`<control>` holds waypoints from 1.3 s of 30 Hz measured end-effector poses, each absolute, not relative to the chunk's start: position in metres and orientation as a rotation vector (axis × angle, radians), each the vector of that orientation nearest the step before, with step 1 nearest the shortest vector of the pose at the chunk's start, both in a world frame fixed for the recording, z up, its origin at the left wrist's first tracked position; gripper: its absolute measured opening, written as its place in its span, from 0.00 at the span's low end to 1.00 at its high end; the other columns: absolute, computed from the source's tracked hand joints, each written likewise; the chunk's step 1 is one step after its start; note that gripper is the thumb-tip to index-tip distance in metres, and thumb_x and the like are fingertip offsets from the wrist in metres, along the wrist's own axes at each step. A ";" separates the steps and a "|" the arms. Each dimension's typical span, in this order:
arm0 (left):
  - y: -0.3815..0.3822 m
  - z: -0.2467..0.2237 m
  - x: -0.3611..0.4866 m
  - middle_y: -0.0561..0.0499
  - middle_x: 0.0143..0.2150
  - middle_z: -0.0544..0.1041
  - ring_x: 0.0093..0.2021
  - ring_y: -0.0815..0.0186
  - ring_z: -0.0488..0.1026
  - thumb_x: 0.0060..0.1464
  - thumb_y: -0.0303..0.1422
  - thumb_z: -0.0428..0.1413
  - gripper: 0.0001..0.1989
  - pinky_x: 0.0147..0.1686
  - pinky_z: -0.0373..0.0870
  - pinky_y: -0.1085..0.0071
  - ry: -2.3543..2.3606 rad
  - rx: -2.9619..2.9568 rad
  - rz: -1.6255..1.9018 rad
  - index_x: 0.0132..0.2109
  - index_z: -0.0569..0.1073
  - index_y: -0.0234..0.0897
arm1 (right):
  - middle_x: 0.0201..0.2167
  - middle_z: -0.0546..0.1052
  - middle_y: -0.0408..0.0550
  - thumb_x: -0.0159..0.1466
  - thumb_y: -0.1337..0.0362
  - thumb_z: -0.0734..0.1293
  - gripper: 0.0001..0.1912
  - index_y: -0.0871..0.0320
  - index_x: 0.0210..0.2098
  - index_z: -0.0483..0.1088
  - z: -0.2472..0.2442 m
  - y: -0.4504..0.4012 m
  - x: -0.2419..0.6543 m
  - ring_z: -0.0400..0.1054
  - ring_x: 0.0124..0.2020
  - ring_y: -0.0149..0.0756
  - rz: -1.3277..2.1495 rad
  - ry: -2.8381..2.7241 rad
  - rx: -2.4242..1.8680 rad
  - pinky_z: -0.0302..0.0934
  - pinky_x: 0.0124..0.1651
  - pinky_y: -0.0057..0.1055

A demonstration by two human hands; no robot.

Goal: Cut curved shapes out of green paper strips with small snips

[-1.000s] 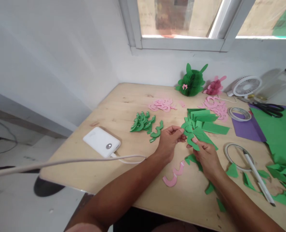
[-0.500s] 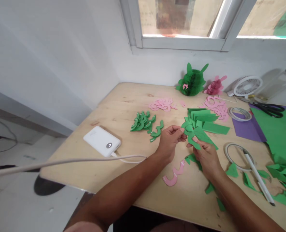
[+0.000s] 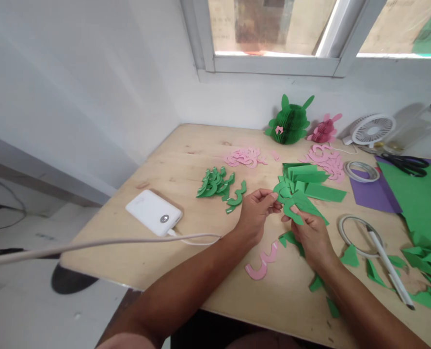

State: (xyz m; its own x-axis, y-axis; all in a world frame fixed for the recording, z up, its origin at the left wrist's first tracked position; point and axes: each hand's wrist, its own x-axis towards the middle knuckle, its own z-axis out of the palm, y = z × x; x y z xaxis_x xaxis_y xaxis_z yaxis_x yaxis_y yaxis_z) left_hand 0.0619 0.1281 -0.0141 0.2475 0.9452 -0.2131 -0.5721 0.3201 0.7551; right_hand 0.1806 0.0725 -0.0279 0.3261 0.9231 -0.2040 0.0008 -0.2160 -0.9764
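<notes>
Between my two hands is a curved green paper cutout (image 3: 282, 190). My left hand (image 3: 259, 209) pinches its left end with thumb and forefinger. The lower right end is gripped by my right hand (image 3: 310, 234). Just behind it lie folded green paper strips (image 3: 324, 192), partly covered by the cutout. To the left sits a pile of wavy green cutouts (image 3: 214, 183), with one more wavy green piece (image 3: 237, 198) nearer my left hand. A wavy pink paper cutout (image 3: 258, 269) rests on the table below my hands.
Pink cutouts (image 3: 245, 157) lie behind. A green paper figure (image 3: 291, 125), a pink one (image 3: 324, 130) and a white fan (image 3: 373, 129) stand by the wall. Right: black scissors (image 3: 406, 164), tape roll (image 3: 361, 172), white pen (image 3: 390, 266), green scraps (image 3: 428, 271). Left: white power bank (image 3: 153, 211) with cable.
Almost nothing differs. The lower end of the green cutout has shifted very slightly in my right hand; both hands stay in the same place.
</notes>
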 end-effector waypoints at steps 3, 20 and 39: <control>0.128 -0.014 0.062 0.53 0.21 0.73 0.23 0.71 0.70 0.42 0.34 0.65 0.11 0.30 0.67 0.71 0.739 0.611 1.124 0.29 0.72 0.33 | 0.11 0.50 0.33 0.53 0.39 0.68 0.29 0.63 0.22 0.72 -0.027 0.072 0.180 0.40 0.15 0.22 1.083 -0.885 -1.532 0.34 0.18 0.25; 0.127 -0.015 0.061 0.53 0.21 0.73 0.23 0.71 0.70 0.42 0.33 0.64 0.10 0.30 0.68 0.71 0.729 0.619 1.102 0.29 0.72 0.33 | 0.13 0.51 0.35 0.51 0.39 0.69 0.28 0.62 0.20 0.73 -0.025 0.072 0.180 0.40 0.16 0.24 1.089 -0.878 -1.500 0.34 0.18 0.25; 0.127 -0.013 0.062 0.54 0.21 0.73 0.24 0.71 0.70 0.41 0.34 0.65 0.11 0.30 0.67 0.71 0.724 0.605 1.105 0.28 0.72 0.34 | 0.11 0.51 0.33 0.54 0.42 0.69 0.26 0.62 0.22 0.72 -0.029 0.072 0.180 0.40 0.15 0.24 1.090 -0.876 -1.492 0.33 0.18 0.25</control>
